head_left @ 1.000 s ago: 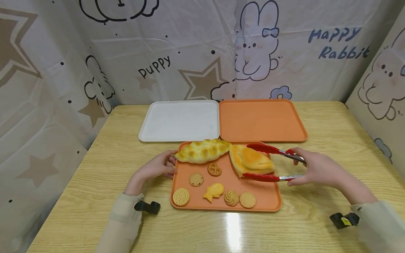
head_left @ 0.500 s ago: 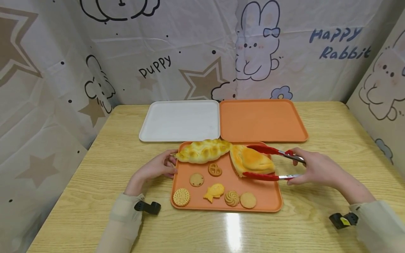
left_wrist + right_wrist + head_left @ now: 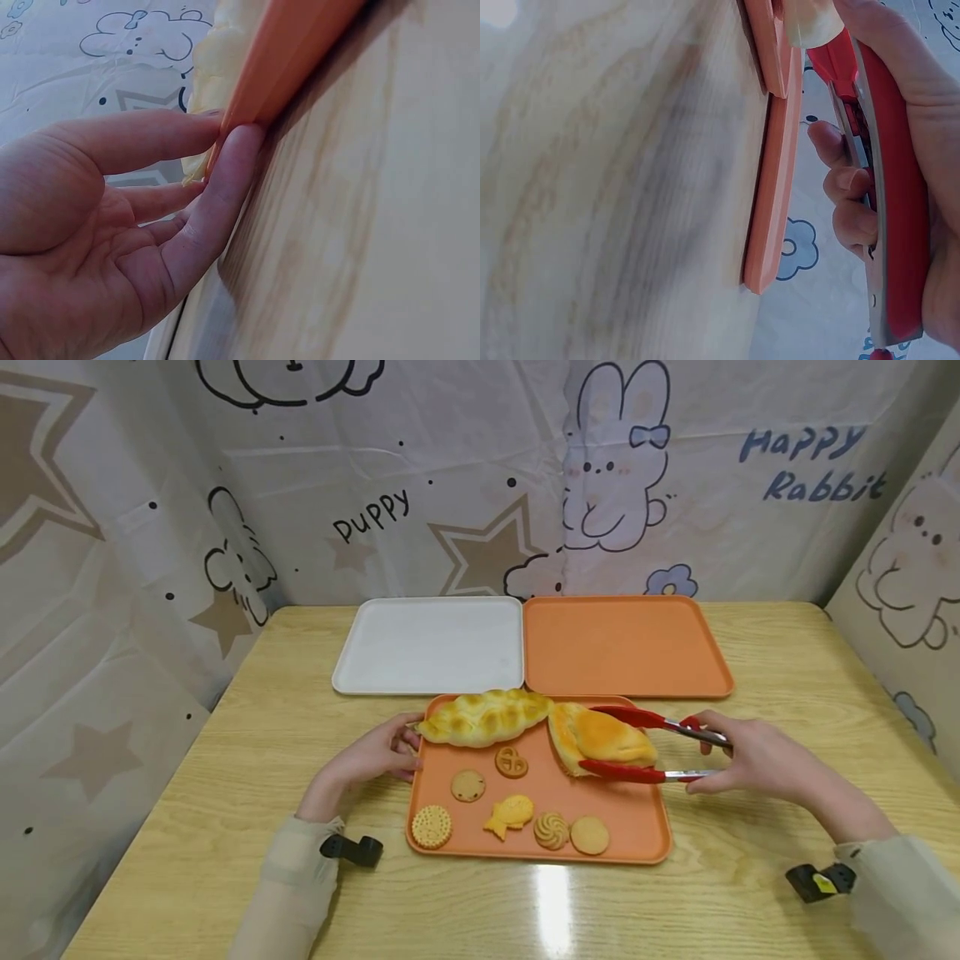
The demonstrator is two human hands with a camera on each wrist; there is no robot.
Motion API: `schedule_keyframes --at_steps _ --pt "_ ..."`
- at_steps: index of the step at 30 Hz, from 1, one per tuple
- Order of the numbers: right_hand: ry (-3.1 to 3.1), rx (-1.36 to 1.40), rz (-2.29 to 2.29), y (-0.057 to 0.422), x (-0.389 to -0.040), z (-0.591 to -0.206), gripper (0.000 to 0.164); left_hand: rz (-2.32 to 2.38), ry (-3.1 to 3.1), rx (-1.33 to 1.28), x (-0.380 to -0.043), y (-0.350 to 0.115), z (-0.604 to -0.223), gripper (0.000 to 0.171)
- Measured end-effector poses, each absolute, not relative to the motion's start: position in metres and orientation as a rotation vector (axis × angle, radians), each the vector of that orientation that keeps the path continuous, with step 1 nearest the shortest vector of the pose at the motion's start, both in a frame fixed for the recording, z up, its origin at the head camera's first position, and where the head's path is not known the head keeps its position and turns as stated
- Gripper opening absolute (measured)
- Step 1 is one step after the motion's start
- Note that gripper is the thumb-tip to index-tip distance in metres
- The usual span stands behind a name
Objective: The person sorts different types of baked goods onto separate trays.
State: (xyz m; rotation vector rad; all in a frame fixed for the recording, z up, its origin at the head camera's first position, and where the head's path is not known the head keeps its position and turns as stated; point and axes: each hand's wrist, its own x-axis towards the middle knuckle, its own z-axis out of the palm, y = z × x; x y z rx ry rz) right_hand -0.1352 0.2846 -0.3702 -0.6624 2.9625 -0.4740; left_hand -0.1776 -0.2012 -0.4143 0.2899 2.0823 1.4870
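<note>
My left hand [image 3: 375, 749] pinches the left rim of the near orange tray [image 3: 637, 847]; in the left wrist view its fingertips [image 3: 238, 146] meet at the tray's edge. Right beside that hand, a long braided bread loaf [image 3: 483, 718] lies along the tray's far side. My right hand [image 3: 765, 760] holds red-tipped metal tongs [image 3: 904, 202] by their arms. Their red tips lie on either side of a golden, wedge-shaped bread [image 3: 600, 737] at the tray's far right. In the right wrist view only a small part of this bread shows.
On the near tray are a pretzel-shaped cookie [image 3: 512, 762], a fish-shaped cookie [image 3: 510, 815] and several round cookies [image 3: 432, 827]. Behind it stand a white tray [image 3: 427, 645] and another orange tray [image 3: 626, 645], side by side. A printed cloth [image 3: 465, 477] hangs behind the wooden table [image 3: 225, 827].
The tongs' near arm has moved slightly toward the far one, narrowing the gap around the wedge-shaped bread. My left hand stays on the tray rim.
</note>
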Motion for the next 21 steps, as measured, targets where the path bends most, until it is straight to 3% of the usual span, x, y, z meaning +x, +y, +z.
schedule_keyframes --at_steps 21 --pt "3.025 -0.567 -0.447 0.303 -0.136 -0.360 0.070 1.496 2.075 0.307 -0.178 -0.201 -0.415 0.076"
